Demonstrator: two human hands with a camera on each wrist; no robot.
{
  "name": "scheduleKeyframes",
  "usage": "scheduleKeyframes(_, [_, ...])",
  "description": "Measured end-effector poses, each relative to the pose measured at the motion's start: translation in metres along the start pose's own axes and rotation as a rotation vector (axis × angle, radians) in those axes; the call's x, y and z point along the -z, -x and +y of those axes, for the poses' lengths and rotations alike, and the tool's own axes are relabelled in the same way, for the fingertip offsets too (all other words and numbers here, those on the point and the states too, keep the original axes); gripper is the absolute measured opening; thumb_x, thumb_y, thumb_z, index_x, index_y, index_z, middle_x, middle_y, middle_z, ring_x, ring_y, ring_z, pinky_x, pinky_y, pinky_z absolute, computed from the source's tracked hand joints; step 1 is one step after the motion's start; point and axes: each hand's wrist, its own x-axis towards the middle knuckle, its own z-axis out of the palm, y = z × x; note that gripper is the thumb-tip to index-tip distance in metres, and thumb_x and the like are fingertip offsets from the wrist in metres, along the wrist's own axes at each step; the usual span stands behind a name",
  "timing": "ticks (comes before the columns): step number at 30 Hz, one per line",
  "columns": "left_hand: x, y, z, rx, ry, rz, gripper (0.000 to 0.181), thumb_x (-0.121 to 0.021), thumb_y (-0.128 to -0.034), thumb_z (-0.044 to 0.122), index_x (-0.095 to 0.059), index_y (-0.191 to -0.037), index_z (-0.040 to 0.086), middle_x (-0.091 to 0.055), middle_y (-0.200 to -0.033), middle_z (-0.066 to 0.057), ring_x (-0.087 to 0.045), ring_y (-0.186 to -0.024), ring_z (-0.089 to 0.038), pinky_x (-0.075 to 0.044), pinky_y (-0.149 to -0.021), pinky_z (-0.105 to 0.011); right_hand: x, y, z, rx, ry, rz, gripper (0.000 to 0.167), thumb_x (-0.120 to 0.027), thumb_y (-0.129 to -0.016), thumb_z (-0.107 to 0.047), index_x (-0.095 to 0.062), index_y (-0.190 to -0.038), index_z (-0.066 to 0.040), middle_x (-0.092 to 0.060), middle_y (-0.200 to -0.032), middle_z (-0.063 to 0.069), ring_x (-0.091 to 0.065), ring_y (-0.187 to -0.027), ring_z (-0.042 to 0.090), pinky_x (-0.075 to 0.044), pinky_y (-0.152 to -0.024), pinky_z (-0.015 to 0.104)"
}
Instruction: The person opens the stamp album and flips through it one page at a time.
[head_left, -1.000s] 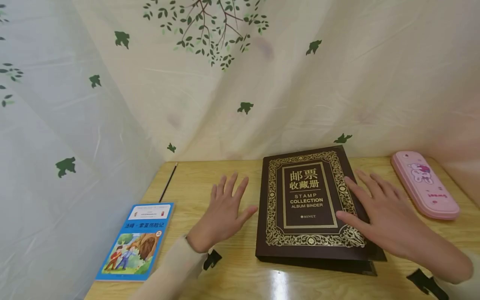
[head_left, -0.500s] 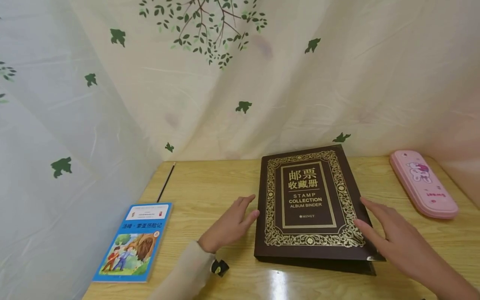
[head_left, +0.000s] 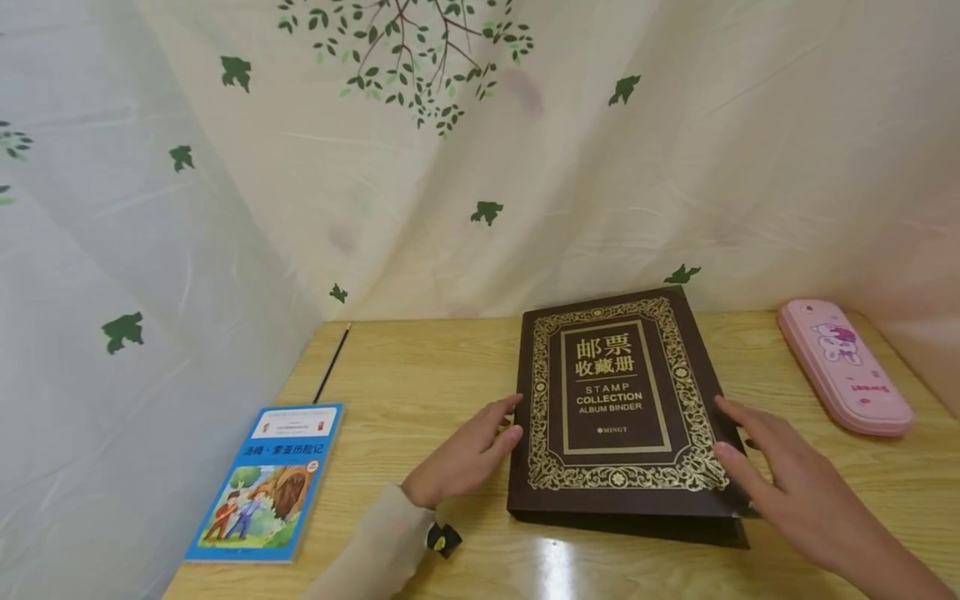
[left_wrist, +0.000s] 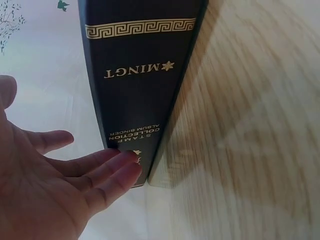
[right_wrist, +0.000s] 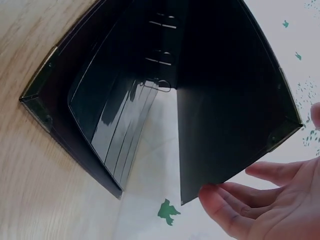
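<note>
A dark brown stamp album binder [head_left: 615, 400] with gold trim lies on the table, its cover raised a little at the right. The left hand [head_left: 468, 450] is at its spine; in the left wrist view the fingertips of that hand [left_wrist: 80, 185] touch the spine [left_wrist: 137, 75], fingers extended. At the cover's free edge is the right hand [head_left: 795, 475], its fingers relaxed. The right wrist view shows this hand [right_wrist: 270, 200] with fingertips at the cover's edge [right_wrist: 225, 110], and metal rings and clear pages [right_wrist: 120, 135] inside the binder.
A blue illustrated book [head_left: 266, 483] lies at the left of the wooden table [head_left: 420, 358], with a thin dark pencil [head_left: 332, 362] behind it. A pink pencil case [head_left: 847, 367] is at the right. A leaf-patterned curtain [head_left: 375, 192] hangs behind.
The left hand has come down from a raised, spread pose to the spine. The right hand has drawn back from over the cover to its right edge. The binder has hardly moved.
</note>
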Motion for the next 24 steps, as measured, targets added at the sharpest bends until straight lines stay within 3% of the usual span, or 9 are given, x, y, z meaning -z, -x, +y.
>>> scheduleKeyframes(3, [-0.002,-0.002,0.002,-0.022,0.014,-0.007,0.052,-0.031,-0.1045,0.035,-0.025,-0.150,0.012,-0.038,-0.145,-0.010,-0.045,-0.124,-0.023,-0.035,-0.102,-0.041,0.004,0.002,0.002,0.031,-0.018,0.044,0.055,-0.051,-0.099,-0.026,-0.030,-0.150,-0.021,-0.036,-0.143,0.021,-0.044,-0.114,0.043,-0.037,-0.078,0.064])
scheduleKeyframes(6, [-0.005,-0.005,0.005,-0.046,0.015,-0.020,0.052,-0.031,-0.1047,0.034,-0.025,-0.150,0.010,-0.037,-0.146,-0.010,-0.044,-0.125,-0.022,-0.033,-0.103,-0.040,0.011,0.005,0.006,0.068,-0.042,0.098,0.054,-0.052,-0.099,-0.018,-0.032,-0.149,-0.024,-0.039,-0.143,0.015,-0.047,-0.110,0.032,-0.039,-0.089,0.036])
scheduleKeyframes(8, [-0.007,-0.006,0.008,-0.053,0.010,-0.029,0.052,-0.031,-0.1046,0.035,-0.025,-0.150,0.011,-0.035,-0.148,-0.009,-0.041,-0.128,-0.021,-0.030,-0.105,-0.039,0.015,0.006,0.007,0.089,-0.056,0.123,0.055,-0.051,-0.099,-0.014,-0.033,-0.149,-0.026,-0.041,-0.142,0.011,-0.048,-0.109,0.019,-0.033,-0.085,0.016])
scheduleKeyframes(10, [-0.010,-0.008,0.010,-0.060,0.005,-0.036,0.052,-0.032,-0.1045,0.035,-0.024,-0.150,0.011,-0.033,-0.149,-0.008,-0.040,-0.129,-0.020,-0.028,-0.106,-0.038,0.020,0.006,0.008,0.119,-0.085,0.142,0.055,-0.050,-0.098,-0.010,-0.034,-0.148,-0.025,-0.041,-0.142,0.009,-0.045,-0.109,0.009,-0.024,-0.083,0.005])
scheduleKeyframes(13, [-0.014,-0.011,0.014,-0.071,0.014,-0.052,0.053,-0.030,-0.1043,0.037,-0.023,-0.151,0.012,-0.032,-0.149,-0.007,-0.042,-0.128,-0.020,-0.030,-0.106,-0.038,0.028,0.005,0.007,0.166,-0.133,0.152,0.055,-0.048,-0.097,-0.006,-0.034,-0.148,-0.021,-0.039,-0.143,-0.002,-0.039,-0.113,-0.001,-0.022,-0.088,0.003])
scheduleKeyframes(17, [-0.018,-0.017,0.019,-0.078,0.032,-0.081,0.055,-0.028,-0.1040,0.040,-0.021,-0.151,0.014,-0.030,-0.151,-0.004,-0.045,-0.124,-0.019,-0.033,-0.104,-0.036,0.041,0.003,0.002,0.221,-0.193,0.146,0.051,-0.043,-0.099,-0.007,-0.033,-0.149,-0.016,-0.036,-0.144,-0.010,-0.035,-0.121,0.002,-0.021,-0.091,0.004])
scheduleKeyframes(24, [-0.022,-0.025,0.025,-0.088,0.053,-0.135,0.055,-0.027,-0.1040,0.041,-0.019,-0.152,0.015,-0.031,-0.150,-0.003,-0.046,-0.123,-0.017,-0.035,-0.102,-0.034,0.059,-0.003,-0.013,0.331,-0.194,0.154,0.046,-0.033,-0.104,-0.021,-0.030,-0.150,-0.015,-0.034,-0.148,0.008,-0.028,-0.131,0.009,-0.017,-0.098,0.013])
